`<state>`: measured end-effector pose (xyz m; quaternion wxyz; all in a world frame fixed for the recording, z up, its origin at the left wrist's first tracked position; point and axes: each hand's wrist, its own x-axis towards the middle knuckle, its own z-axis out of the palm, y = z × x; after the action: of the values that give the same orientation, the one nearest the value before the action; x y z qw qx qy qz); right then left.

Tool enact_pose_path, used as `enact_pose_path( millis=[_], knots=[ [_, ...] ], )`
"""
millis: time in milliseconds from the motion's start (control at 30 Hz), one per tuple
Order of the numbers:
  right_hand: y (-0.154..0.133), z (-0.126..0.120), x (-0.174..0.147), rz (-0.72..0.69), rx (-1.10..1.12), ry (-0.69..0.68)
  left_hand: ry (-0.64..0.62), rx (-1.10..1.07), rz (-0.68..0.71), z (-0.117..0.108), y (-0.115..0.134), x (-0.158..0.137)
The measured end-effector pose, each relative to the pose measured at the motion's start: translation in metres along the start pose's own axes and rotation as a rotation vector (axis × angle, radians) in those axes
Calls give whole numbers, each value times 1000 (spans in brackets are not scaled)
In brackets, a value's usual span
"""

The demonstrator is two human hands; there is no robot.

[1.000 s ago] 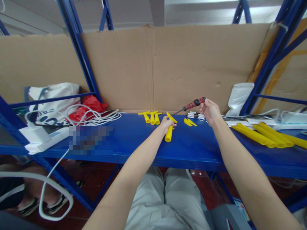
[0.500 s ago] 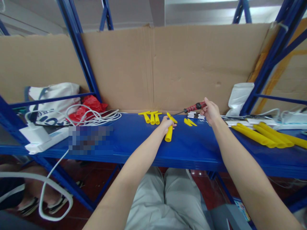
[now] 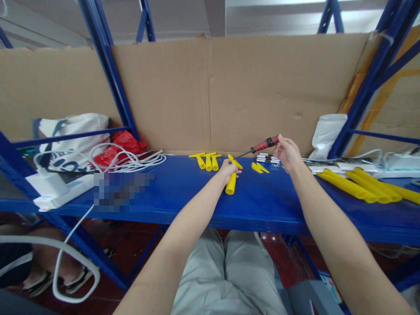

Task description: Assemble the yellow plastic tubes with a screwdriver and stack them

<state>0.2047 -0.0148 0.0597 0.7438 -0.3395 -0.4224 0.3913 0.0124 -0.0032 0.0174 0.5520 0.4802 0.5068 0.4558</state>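
My left hand (image 3: 226,171) is closed around a yellow plastic tube (image 3: 230,183) with a flat yellow crosspiece at its far end, a T shape. In my right hand (image 3: 288,152) is a screwdriver (image 3: 264,145) with a red handle and a black band, held by the handle's end. Its shaft slants down left, and the tip meets or lies just beside the crosspiece; which one I cannot tell. Left of my left hand stand several finished-looking yellow T-shaped pieces (image 3: 208,162). Two loose yellow pointed pieces (image 3: 259,167) lie to the right.
Black-and-white sticks (image 3: 267,158) sit behind the loose pieces. Longer yellow tubes (image 3: 359,186) lie on the right of the blue shelf (image 3: 269,201). White cables (image 3: 141,162), a power strip (image 3: 65,194), a red bag (image 3: 123,146) and a cloth bag (image 3: 78,140) crowd the left. Cardboard (image 3: 256,92) stands behind.
The screwdriver's handle has turned slightly, and the fingers of my right hand have shifted on its end. My left hand and the yellow tube stay in place.
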Motion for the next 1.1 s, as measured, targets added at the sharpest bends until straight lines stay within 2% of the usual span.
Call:
enact_pose_path(
  millis=[100,233,533,733,900,1100],
  knots=[
    [0,-1,1,25,-21,27,1,8,7,0,0,-1],
    [-1,-1,0,39,-55,-15,5,27,11,1,0,-3],
    [-3,1,-2,28,21,-100,10,9,0,0,-1,1],
    [-1,-1,-1,-40,-17,-63,19,4,0,0,-1,2],
    [0,0,0,-13,-47,-27,0,23,13,0,-1,0],
    [-2,1,-3,-11,-60,-56,7,11,10,0,-1,-1]
  ],
)
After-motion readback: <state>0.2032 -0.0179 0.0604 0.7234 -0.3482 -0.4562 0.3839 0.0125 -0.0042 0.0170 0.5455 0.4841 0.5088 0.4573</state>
